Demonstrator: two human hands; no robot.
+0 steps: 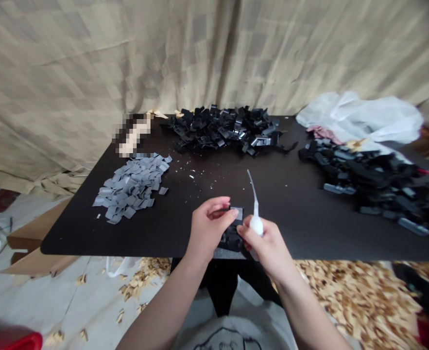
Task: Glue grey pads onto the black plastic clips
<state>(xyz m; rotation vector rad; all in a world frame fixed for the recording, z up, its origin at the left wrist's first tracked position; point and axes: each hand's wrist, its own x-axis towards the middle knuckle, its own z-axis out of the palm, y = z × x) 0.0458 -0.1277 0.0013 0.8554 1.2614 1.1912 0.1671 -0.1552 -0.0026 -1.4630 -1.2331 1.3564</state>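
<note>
Near the table's front edge, my left hand (210, 226) is closed on a small black part with a grey pad (239, 212) on its face, the thumb lying on the pad. My right hand (267, 243) wraps round a white glue bottle (256, 225) whose long thin nozzle points up and away. Its fingertips are close to the black part's lower end. More black pieces (231, 239) lie under and between the hands, partly hidden. Loose grey pads (134, 184) form a pile at the left of the table.
Black parts (225, 129) are heaped at the table's back. At the right lie padded black parts (363, 180) beside a white plastic bag (360, 116). White crumbs dot the dark table (127, 239). Cardboard (39, 233) and scattered tan pieces (352, 291) are on the floor.
</note>
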